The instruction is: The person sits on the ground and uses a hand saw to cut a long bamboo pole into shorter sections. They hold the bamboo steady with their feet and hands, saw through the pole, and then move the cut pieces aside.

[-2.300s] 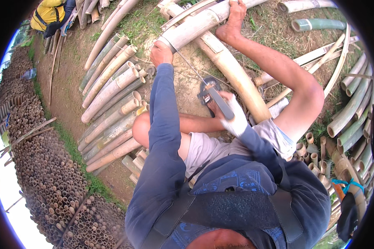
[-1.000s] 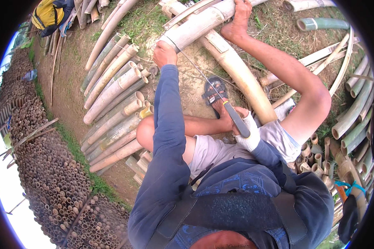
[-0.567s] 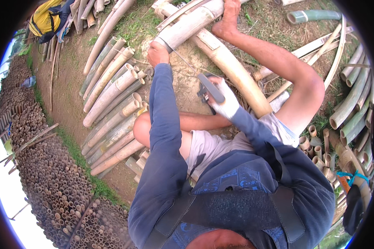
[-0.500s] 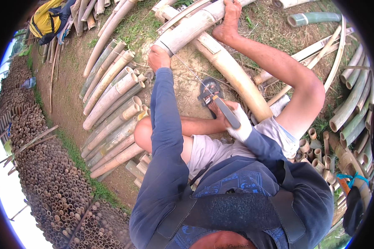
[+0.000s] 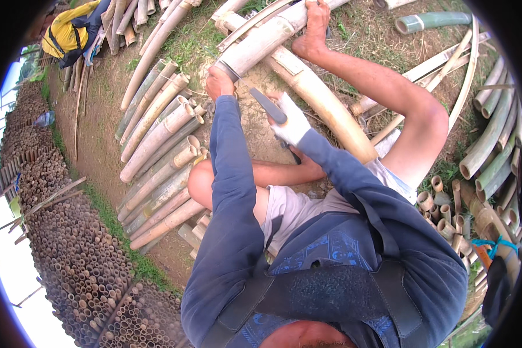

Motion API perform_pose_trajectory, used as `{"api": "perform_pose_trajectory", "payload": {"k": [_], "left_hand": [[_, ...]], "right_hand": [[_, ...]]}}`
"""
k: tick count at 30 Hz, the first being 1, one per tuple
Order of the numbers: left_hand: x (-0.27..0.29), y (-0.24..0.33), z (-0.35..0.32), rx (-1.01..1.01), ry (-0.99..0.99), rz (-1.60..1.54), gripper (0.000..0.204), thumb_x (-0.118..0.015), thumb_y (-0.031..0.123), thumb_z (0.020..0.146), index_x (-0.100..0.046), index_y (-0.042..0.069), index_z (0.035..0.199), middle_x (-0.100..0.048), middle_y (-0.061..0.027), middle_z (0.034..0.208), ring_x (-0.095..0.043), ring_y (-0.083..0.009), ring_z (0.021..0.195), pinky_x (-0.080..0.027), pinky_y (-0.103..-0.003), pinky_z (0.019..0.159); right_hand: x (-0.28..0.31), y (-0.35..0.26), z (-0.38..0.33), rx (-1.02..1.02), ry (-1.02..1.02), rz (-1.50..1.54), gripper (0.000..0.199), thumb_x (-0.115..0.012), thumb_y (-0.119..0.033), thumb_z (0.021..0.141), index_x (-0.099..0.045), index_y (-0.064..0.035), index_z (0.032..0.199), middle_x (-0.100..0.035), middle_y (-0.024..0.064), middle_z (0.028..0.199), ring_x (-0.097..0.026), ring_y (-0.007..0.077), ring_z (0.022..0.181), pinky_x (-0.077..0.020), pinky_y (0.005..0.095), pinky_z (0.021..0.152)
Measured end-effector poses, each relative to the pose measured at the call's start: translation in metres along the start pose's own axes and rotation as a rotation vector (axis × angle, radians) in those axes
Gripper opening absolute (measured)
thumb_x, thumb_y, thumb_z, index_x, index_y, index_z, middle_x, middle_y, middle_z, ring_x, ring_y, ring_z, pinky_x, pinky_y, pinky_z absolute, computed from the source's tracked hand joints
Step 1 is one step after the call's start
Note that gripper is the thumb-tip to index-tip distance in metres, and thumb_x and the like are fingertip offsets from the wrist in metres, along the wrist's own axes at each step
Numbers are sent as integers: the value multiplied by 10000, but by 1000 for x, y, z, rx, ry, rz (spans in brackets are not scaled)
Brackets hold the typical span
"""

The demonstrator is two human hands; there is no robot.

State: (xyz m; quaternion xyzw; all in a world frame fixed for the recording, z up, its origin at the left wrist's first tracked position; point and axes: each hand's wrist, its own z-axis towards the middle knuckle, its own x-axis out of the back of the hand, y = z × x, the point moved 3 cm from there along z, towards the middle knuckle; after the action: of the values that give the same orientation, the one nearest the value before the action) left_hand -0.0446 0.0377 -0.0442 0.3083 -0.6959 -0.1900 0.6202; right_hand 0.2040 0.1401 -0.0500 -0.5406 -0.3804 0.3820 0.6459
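Note:
A thick pale bamboo pole slants across the top middle, resting over another bamboo log. Wrapped round its lower left end is my left hand, closed on the pole. My right hand, in a white glove, grips the dark grey handle of a handsaw. The blade reaches up and left to the pole, meeting it right beside my left hand. My bare foot presses on the pole farther up. The cut itself is too small to make out.
Cut bamboo lengths lie in a row at left. Beyond them stands a large stack of bamboo pieces. Green bamboo poles and short offcuts lie at right. A yellow and dark bag sits at the far left.
My right hand has pushed the saw up and left, bringing its handle close to the pole. My left hand still holds the pole in nearly the same place.

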Motion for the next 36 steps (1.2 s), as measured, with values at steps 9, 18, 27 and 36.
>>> {"api": "perform_pose_trajectory", "payload": {"k": [9, 18, 27, 36], "left_hand": [[-7, -4, 4, -11, 81, -58, 835, -205, 496, 1020, -727, -154, 1046, -736, -323, 882, -740, -435, 807, -542, -492, 921], [8, 4, -16, 33, -58, -245, 804, -197, 476, 1037, -705, -143, 1104, -749, -308, 927, -756, -386, 691, -609, -460, 744], [10, 10, -10, 8, -28, -268, 815, -184, 471, 1047, -677, -176, 1100, -738, -319, 971, -751, -381, 681, -609, -449, 722], [26, 3, -2, 86, -22, -505, 807, -247, 564, 1034, -716, -81, 1163, -761, -236, 1044, -736, -338, 655, -560, -394, 488]], "right_hand": [[35, 12, -101, -63, 36, 25, 487, -705, -9, 865, -604, -52, 1339, -676, 187, 1231, -693, 284, 1092, -556, 367, 938], [-2, -10, -17, -125, -87, 16, 667, -815, -20, 770, -550, -67, 1381, -651, 186, 1198, -671, 333, 1092, -538, 394, 946], [22, 8, -85, -271, -84, 115, 624, -740, 20, 785, -568, -80, 1376, -647, 143, 1183, -662, 266, 1059, -518, 338, 956], [-4, 11, -4, -211, -139, -144, 590, -780, -56, 821, -578, -99, 1373, -625, 221, 1231, -666, 337, 1103, -529, 392, 935]]}}
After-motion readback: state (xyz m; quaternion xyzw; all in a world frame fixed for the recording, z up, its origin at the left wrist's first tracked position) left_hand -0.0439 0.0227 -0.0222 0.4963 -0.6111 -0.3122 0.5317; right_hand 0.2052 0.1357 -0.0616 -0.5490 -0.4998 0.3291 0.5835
